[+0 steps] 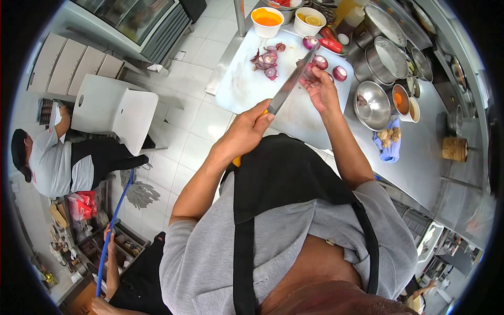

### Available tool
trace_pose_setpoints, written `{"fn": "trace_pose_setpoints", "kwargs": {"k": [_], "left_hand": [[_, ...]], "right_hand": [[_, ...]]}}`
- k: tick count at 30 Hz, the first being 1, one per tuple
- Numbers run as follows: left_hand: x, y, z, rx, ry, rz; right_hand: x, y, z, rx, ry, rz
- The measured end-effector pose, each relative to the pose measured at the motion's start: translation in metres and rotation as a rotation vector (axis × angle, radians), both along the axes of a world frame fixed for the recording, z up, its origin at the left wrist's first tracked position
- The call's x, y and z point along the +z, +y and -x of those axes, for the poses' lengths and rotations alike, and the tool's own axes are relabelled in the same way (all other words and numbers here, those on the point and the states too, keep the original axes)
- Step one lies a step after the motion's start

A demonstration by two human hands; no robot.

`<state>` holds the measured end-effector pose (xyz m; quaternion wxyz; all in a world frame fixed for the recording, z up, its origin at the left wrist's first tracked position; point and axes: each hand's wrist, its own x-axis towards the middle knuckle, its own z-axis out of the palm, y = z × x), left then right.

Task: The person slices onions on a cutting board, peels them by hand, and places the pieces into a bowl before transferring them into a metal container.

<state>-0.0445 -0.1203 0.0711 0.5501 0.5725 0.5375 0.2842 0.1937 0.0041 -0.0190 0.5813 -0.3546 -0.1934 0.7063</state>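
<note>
Head view: left hand (pixel 244 131) wrapped round the handle of a knife (pixel 291 85), blade slanting away from that grip over the cutting board (pixel 310 126). Right hand (pixel 323 93) half curled just beside the blade; cannot tell whether it grasps anything. Red onions (pixel 340 73) sit just beyond the right fingers; onion scraps (pixel 270 59) lie left of the blade. Judgement: firm handle hold suits; right fingertips best tucked clear of the edge, blade moved in short, controlled strokes.

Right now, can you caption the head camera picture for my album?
Left hand grips a kitchen knife, right hand beside red onions on a white cutting board.
</note>
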Motion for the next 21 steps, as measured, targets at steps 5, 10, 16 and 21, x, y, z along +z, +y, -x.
{"fn": "trace_pose_setpoints", "kwargs": {"k": [5,10,16,21], "left_hand": [[-0.025,0.012,-0.008,0.008,-0.015,-0.108],[-0.038,0.019,-0.021,0.056,-0.013,-0.142],[-0.007,0.001,-0.016,0.123,-0.137,-0.053],[-0.006,-0.002,0.000,-0.081,0.289,-0.283]], "right_hand": [[0.013,-0.009,0.011,-0.025,0.043,0.114],[0.012,-0.019,0.013,-0.013,0.125,0.136],[0.034,-0.011,-0.030,-0.204,0.062,-0.017],[0.055,-0.012,-0.093,-0.251,0.068,-0.043]]}}
